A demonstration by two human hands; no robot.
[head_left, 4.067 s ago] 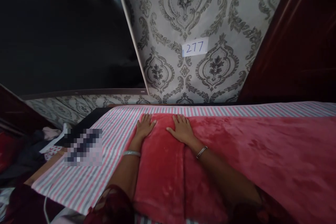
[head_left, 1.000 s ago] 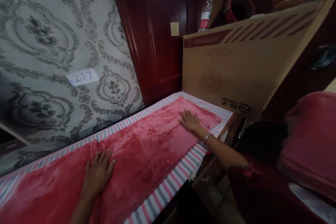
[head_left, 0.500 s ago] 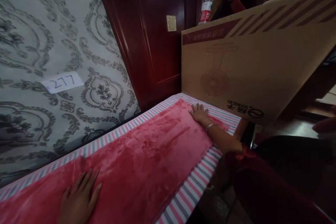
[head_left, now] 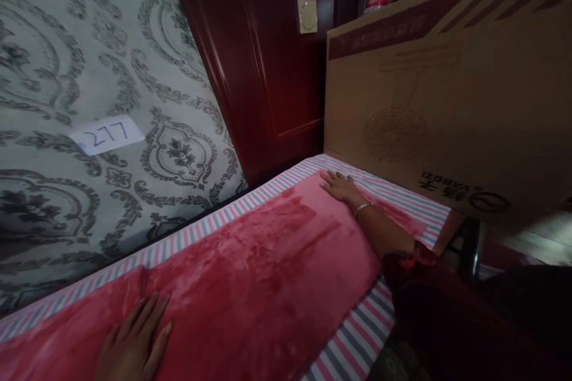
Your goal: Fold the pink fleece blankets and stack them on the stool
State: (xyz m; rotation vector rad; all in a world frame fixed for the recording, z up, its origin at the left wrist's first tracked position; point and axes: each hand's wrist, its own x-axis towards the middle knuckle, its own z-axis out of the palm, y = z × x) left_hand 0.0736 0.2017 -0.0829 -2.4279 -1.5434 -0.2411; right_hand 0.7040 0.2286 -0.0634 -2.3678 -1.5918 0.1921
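Blanket [head_left: 259,274] lies lengthwise between my hands: left hand [head_left: 134,339] flat with fingers spread at its near end, right hand [head_left: 342,186] nearer the far corner, palm down, fingers loosely apart.

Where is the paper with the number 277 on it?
In the head view, the paper with 277 is stuck on the patterned wall at the left, above the red blanket and left of the dark red door.
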